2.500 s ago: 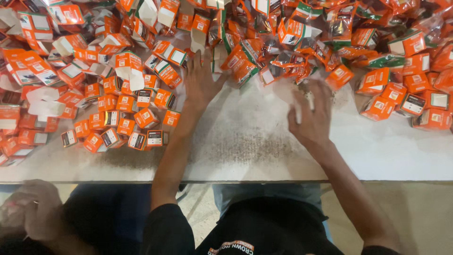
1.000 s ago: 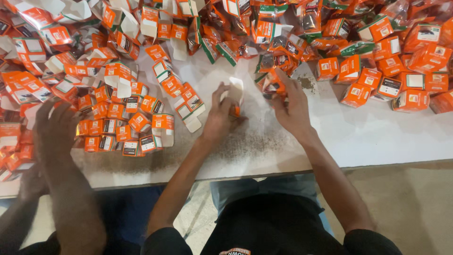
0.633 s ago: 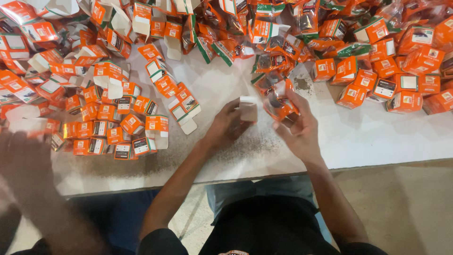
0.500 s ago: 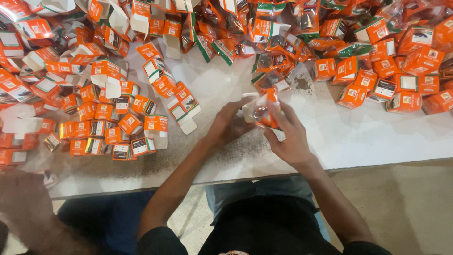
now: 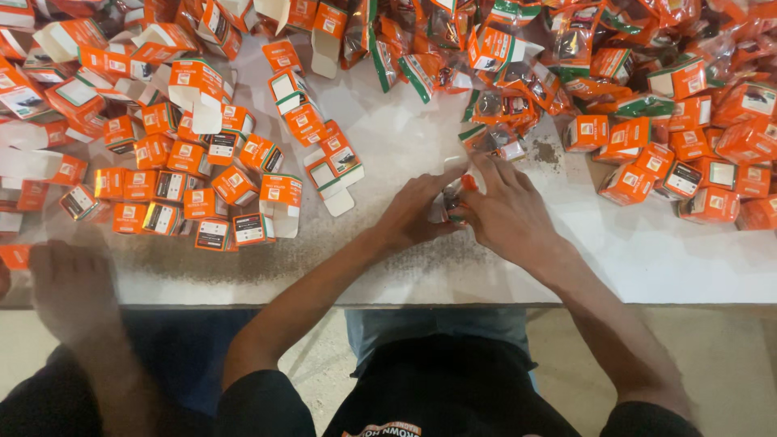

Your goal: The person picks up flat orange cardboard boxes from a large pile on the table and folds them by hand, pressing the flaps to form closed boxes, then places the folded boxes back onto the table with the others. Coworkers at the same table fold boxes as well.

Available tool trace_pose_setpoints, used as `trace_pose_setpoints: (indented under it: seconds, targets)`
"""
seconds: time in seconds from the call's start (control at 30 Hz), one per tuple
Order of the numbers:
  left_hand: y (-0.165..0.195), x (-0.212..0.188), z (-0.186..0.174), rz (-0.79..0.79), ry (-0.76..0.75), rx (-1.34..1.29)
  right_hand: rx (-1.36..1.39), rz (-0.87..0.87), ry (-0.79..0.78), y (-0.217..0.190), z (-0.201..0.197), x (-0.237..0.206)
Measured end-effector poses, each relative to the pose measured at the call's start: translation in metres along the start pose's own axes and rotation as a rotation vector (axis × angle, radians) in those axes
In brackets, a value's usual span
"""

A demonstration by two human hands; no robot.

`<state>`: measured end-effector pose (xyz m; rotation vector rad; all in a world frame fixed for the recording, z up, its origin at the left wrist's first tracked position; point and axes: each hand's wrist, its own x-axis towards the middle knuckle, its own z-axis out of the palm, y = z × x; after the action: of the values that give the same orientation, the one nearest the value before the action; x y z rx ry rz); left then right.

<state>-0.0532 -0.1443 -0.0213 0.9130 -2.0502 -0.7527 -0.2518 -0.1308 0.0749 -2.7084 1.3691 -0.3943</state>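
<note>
1. Left hand (image 5: 417, 214) and right hand (image 5: 506, 212) meet at mid-table (image 5: 647, 259), both closed around one small orange box (image 5: 456, 197) held between them just above the surface.
2. Closed boxes (image 5: 174, 186) sit in rows to the left – loose packets (image 5: 502, 105) lie heaped beyond the hands.
3. Another person's hand (image 5: 73, 279) rests blurred at the table's near-left edge – open flat.

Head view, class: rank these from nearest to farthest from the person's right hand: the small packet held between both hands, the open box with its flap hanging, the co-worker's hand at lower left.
1. Small packet: touching the right hand.
2. Open box: to its left, mid-table.
3. Co-worker's hand: far left, table's near edge.
</note>
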Motion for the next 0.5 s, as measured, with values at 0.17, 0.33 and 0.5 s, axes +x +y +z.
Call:
trace_pose_setpoints:
  seconds: [0.17, 0.33, 0.5]
  targets:
    - [-0.002, 0.002, 0.0, -0.041, 0.036, -0.042, 0.02, 0.119, 0.032, -0.006, 0.024, 0.001]
    - [0.008, -0.002, -0.009, -0.1, 0.089, -0.018, 0.27, 0.174, 0.302, -0.017, 0.036, -0.028]
    - [0.009, -0.001, -0.008, -0.035, 0.07, 0.002, 0.008, 0.035, 0.282, -0.014, 0.037, -0.029]
